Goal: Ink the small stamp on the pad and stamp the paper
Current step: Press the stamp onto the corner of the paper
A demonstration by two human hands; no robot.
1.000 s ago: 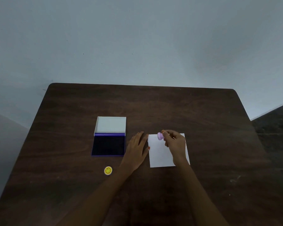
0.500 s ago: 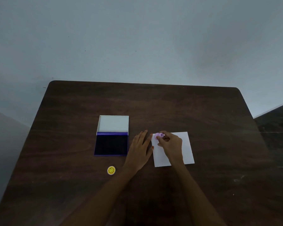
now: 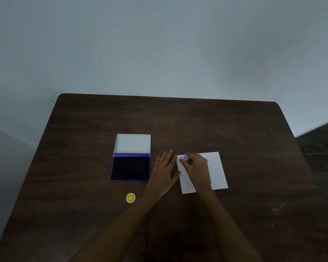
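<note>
The stamp has come down from where I held it a second ago and now sits at the far left corner of the paper, pinched in my right hand; whether it touches the sheet I cannot tell. My left hand stays flat, fingers spread, at the paper's left edge, thumb touching it. Left of that lies the pad, lid open, dark ink bare. A yellow disc sits nearer me on the table.

Dark wood table carries open ink pad, white paper, yellow round cap.
</note>
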